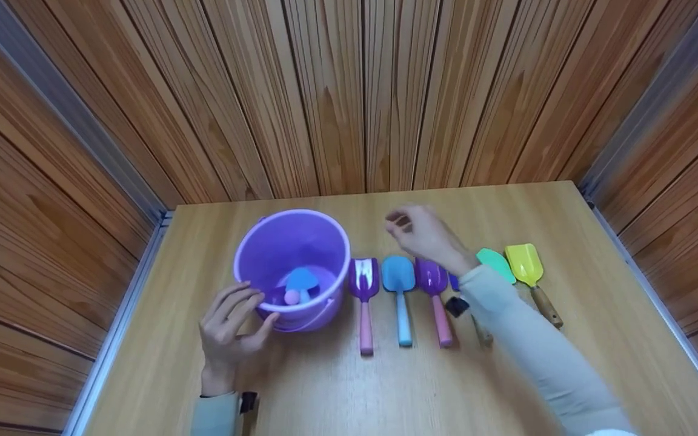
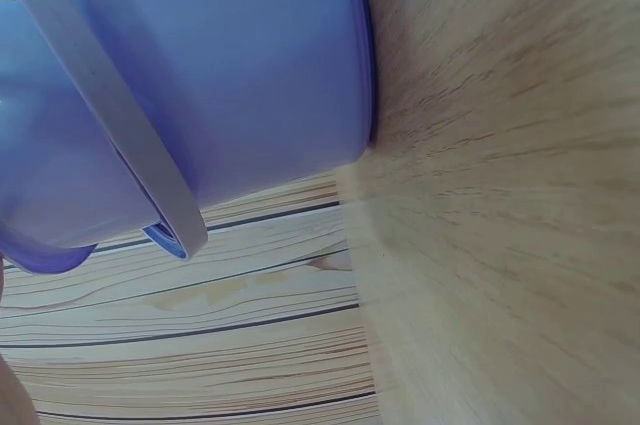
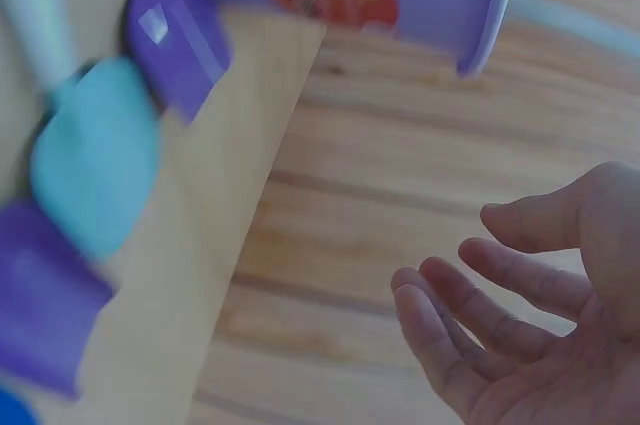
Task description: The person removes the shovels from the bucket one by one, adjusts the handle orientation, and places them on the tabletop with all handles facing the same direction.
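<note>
A purple bucket (image 1: pixel 292 269) stands upright at the table's left-centre, its handle lowered against the near side. Inside it lie a blue shovel-shaped piece (image 1: pixel 302 280) and a round pink end (image 1: pixel 291 297). My left hand (image 1: pixel 231 324) is at the bucket's near-left rim, fingers loosely bent and touching it, thumb apart. In the left wrist view that hand is almost wholly out of frame. My right hand (image 1: pixel 426 235), raised beyond the toy shovels, holds nothing; its fingers are relaxed in the right wrist view. Nearest it are a light-blue shovel (image 1: pixel 398 274) and a purple shovel (image 1: pixel 431 277).
Beside the bucket lies another purple shovel (image 1: pixel 364 278) with a pink handle. A green shovel (image 1: pixel 495 264) and a yellow shovel (image 1: pixel 525 264) lie to the right. My right forearm partly covers a dark-blue one (image 1: pixel 454 283). Wood-panelled walls enclose the table (image 1: pixel 349 399).
</note>
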Action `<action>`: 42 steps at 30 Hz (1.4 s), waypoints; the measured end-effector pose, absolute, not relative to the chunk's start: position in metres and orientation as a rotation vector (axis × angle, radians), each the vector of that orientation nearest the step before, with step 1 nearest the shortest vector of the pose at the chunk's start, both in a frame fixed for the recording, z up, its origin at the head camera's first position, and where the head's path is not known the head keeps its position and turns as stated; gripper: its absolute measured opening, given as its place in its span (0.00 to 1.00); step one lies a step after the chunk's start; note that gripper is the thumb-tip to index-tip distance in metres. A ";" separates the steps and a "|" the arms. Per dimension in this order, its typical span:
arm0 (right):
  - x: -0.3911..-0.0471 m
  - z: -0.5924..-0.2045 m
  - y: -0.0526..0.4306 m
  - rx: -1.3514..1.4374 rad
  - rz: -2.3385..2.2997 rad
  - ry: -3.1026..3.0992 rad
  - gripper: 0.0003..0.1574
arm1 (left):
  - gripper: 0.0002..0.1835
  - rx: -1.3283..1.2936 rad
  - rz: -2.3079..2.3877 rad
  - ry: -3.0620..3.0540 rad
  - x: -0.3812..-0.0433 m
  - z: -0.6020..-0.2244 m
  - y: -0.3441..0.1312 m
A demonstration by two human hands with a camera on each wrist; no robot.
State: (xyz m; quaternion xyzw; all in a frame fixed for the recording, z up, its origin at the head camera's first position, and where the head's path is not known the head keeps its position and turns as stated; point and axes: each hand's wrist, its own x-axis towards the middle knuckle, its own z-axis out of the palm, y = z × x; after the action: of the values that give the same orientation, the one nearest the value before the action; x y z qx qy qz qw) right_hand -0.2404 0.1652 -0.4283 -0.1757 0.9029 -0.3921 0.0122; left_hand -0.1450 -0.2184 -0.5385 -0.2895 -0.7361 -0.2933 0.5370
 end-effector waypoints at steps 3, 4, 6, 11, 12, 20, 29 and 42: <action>-0.243 -0.421 0.139 -0.676 -1.227 2.814 0.18 | 0.24 -0.696 -0.686 -1.739 -0.145 -0.540 -0.218; -0.243 -0.419 0.132 -0.716 -1.227 2.815 0.17 | 0.24 -0.699 -0.685 -1.734 -0.145 -0.540 -0.218; -0.244 -0.417 0.118 -0.786 -1.229 2.811 0.16 | 0.24 -0.693 -0.687 -1.746 -0.145 -0.540 -0.218; -0.244 -0.418 0.085 -0.930 -1.197 2.815 0.13 | 0.24 -0.678 -0.711 -1.768 -0.144 -0.540 -0.218; -0.244 -0.420 0.079 -0.957 -1.189 2.832 0.12 | 0.24 -0.681 -0.713 -1.765 -0.144 -0.540 -0.217; -0.234 -0.423 0.035 -1.160 -0.987 2.751 0.12 | 0.24 -0.671 -0.721 -1.816 -0.142 -0.538 -0.220; -0.230 -0.426 0.004 -0.895 -0.513 2.502 0.29 | 0.25 -0.667 -0.751 -1.820 -0.141 -0.538 -0.219; -0.239 -0.435 -0.022 -0.651 -0.323 2.324 0.22 | 0.26 -0.680 -0.740 -1.800 -0.141 -0.538 -0.218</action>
State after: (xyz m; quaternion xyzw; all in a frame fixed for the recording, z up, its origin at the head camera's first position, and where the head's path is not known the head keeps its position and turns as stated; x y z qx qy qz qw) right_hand -0.2388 -0.0217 -0.4351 -0.2509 0.8955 -0.1244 0.3459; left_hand -0.1411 -0.2180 -0.5380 -0.2827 -0.7489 -0.3078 0.5142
